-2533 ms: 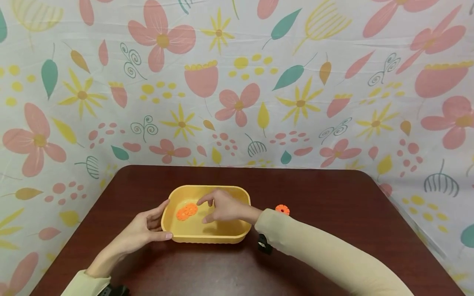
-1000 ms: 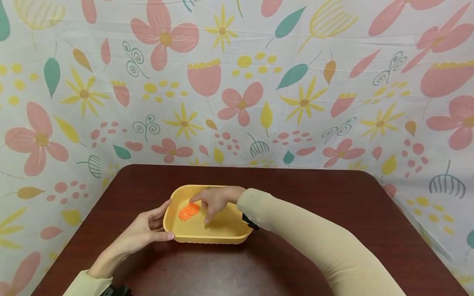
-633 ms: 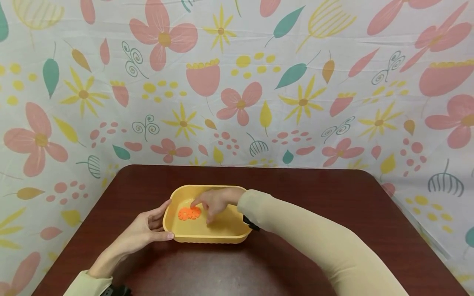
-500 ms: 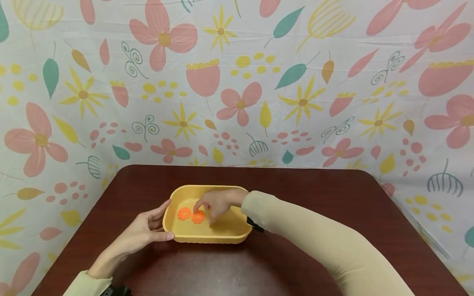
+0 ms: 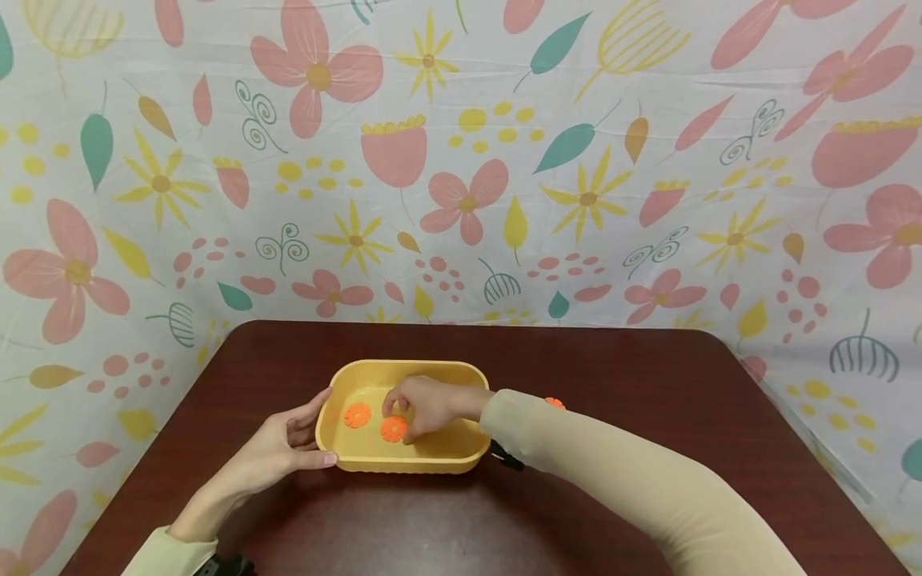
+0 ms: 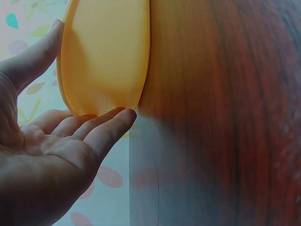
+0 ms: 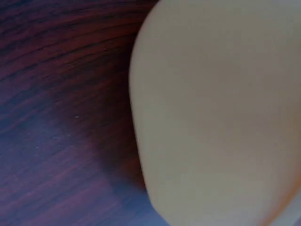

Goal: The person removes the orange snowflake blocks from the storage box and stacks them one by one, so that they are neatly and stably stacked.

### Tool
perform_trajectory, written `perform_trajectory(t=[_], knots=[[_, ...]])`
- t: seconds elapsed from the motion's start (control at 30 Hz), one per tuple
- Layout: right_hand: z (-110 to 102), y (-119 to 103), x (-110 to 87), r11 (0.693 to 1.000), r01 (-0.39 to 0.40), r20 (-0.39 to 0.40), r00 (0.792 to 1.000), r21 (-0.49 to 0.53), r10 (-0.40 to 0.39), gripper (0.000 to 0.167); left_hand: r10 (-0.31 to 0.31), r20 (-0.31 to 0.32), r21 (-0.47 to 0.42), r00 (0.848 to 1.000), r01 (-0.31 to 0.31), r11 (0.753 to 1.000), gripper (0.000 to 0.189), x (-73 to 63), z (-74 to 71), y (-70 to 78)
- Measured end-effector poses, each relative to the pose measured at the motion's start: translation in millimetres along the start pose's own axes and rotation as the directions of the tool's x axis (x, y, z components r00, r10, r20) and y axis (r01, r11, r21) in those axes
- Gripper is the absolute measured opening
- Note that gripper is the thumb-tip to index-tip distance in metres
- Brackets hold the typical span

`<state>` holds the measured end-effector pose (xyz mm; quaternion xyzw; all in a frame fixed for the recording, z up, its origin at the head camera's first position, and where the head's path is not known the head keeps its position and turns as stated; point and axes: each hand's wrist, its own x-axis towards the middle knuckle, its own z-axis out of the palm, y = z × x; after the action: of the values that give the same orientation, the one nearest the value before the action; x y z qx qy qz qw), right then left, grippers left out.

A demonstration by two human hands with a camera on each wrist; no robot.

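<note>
A yellow rectangular tub (image 5: 403, 464) stands on the table, with two flat orange notched discs inside. My left hand (image 5: 270, 452) holds the tub's left end, thumb on the near rim and fingers against the far side. In the left wrist view, my left hand (image 6: 61, 141) spans the end of the tub (image 6: 108, 52). Inside the tub, my right hand (image 5: 428, 404) has its index finger and thumb at the edges of the nearer disc (image 5: 393, 430), pinching it. The other disc (image 5: 357, 414) lies flat to its left. The right wrist view does not show the fingers.
A third orange disc (image 5: 555, 402) lies on the dark wooden table (image 5: 612, 364), right of the tub and partly hidden by the right sleeve (image 5: 576, 432). A flowered cloth (image 5: 461, 160) hangs behind the table. A blurred pale surface (image 7: 211, 113) fills much of the right wrist view.
The two discs overlapped earlier; my right index finger has drawn one to the right, apart from the other. The thumb has closed in on it. My left hand stays on the tub.
</note>
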<state>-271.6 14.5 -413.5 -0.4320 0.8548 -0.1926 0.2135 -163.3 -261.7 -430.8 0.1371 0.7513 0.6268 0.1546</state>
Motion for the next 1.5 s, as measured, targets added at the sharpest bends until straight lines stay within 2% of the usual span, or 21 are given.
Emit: perform_trajectory(t=[0.23, 0.5, 0.7, 0.93, 1.2, 1.5], knots=[[5.3, 8.4, -2.3, 1.000, 0.004, -0.037, 0.999, 0.024, -0.004, 0.033, -0.005, -0.007, 0.005, 1.000, 0.005, 1.000, 0.100, -0.1, 0.8, 1.4], [8.5, 8.0, -6.0, 0.994, 0.011, -0.089, 0.996, 0.105, -0.001, 0.038, -0.010, -0.006, 0.003, 1.000, 0.010, 1.000, 0.100, -1.0, 0.8, 0.1], [10.1, 8.8, -7.7, 0.989, 0.013, -0.083, 0.997, 0.149, -0.001, 0.038, -0.013, -0.011, 0.013, 1.000, 0.013, 1.000, 0.100, -0.9, 0.2, -0.4], [11.1, 9.9, -8.4, 0.989, 0.022, -0.077, 0.997, 0.147, -0.011, 0.043, -0.018, -0.004, 0.027, 1.000, 0.018, 0.999, 0.100, -0.7, 0.2, -1.6], [13.2, 10.7, -9.3, 0.987, 0.027, -0.095, 0.995, 0.157, -0.012, 0.041, -0.019, -0.008, 0.024, 1.000, 0.019, 1.000, 0.100, -1.1, 1.5, 0.6], [11.6, 8.8, -14.2, 0.971, 0.078, -0.172, 0.984, 0.224, -0.040, 0.042, -0.019, -0.014, 0.031, 1.000, 0.020, 0.999, 0.100, -0.3, 0.8, -1.4]])
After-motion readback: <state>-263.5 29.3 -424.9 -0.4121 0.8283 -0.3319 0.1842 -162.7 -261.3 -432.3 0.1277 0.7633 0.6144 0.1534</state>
